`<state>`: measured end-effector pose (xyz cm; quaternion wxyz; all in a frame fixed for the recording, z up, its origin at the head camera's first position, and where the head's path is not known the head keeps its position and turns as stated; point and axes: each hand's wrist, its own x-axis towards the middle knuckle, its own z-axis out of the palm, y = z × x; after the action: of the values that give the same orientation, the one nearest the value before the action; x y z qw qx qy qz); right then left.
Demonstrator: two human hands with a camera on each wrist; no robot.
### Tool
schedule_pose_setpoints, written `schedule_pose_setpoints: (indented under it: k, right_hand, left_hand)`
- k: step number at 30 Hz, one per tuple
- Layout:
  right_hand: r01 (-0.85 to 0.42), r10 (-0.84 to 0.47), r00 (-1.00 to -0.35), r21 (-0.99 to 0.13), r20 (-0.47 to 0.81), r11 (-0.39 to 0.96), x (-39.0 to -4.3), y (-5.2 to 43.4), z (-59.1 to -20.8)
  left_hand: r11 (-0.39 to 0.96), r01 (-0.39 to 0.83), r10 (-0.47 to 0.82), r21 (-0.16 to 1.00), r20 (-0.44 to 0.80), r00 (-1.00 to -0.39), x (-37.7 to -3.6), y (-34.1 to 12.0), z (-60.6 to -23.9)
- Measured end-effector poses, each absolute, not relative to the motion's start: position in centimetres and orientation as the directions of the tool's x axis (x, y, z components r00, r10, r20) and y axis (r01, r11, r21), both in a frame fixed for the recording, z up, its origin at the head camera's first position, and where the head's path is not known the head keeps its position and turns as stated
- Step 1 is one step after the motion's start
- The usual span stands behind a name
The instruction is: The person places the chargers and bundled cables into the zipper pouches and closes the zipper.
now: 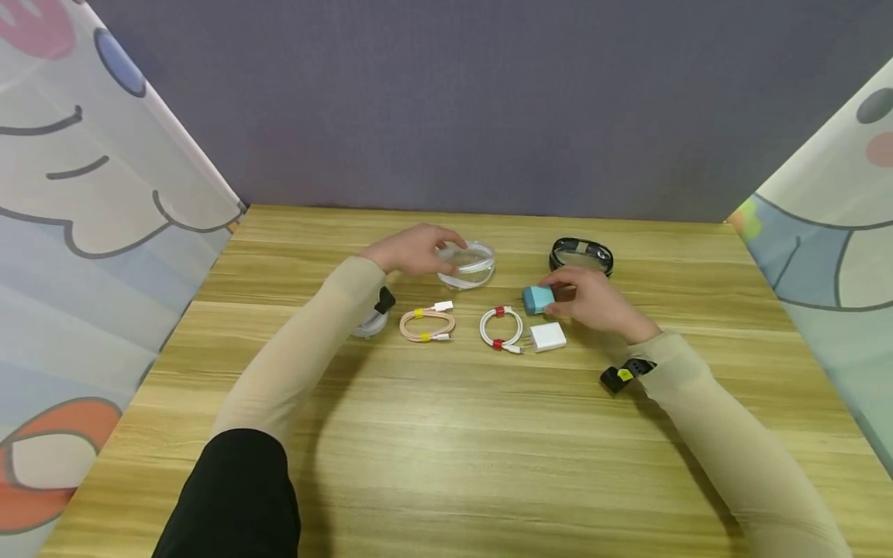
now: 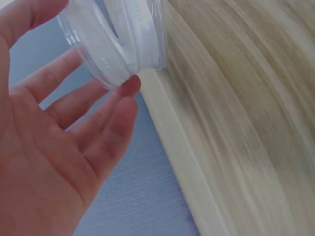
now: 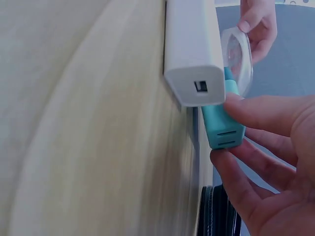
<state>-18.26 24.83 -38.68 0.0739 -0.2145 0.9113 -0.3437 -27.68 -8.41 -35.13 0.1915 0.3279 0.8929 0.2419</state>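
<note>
My left hand grips the near left rim of a round, clear coil with a white band, towards the back middle of the table. In the left wrist view, fingertips touch the edge of this clear coil. My right hand pinches a turquoise charger plug between thumb and fingers; two slots show on the charger's end. Just in front of it lies a white charger plug, with a single port visible in the right wrist view. Behind the right hand sits a coiled black cable.
A white cable with red ties lies left of the white plug. Further left is a peach cable with yellow ties. Another white coil is partly hidden by the left forearm. A grey partition stands behind the wooden table.
</note>
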Motion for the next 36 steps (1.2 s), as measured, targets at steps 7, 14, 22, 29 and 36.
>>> schedule_pose_setpoints:
  k: [7,14,22,29,36]
  right_hand:
    - [-0.329,-0.417,-0.907,-0.711,0.056,0.622,-19.3,23.5,-38.6]
    - [-0.265,-0.382,-0.924,-0.764,0.027,0.588,-20.7,21.4,-38.3]
    - [-0.264,-0.378,-0.925,-0.782,0.039,0.564,-21.6,19.7,-39.0]
    - [-0.282,-0.361,-0.929,-0.775,0.075,0.565,-21.5,19.4,-39.4]
    - [-0.311,-0.425,-0.904,-0.764,0.054,0.566,-21.1,19.6,-39.3]
  left_hand:
    - [0.607,0.487,0.711,0.628,-0.156,-0.686,-27.9,-8.8,-35.5]
    - [0.569,0.438,0.727,0.697,-0.177,-0.663,-27.5,-8.9,-35.5]
    - [0.523,0.406,0.743,0.749,-0.167,-0.648,-27.3,-8.6,-35.9]
    - [0.529,0.411,0.740,0.742,-0.168,-0.651,-27.3,-8.7,-36.1]
    - [0.545,0.403,0.731,0.735,-0.182,-0.657,-27.4,-8.5,-36.1]
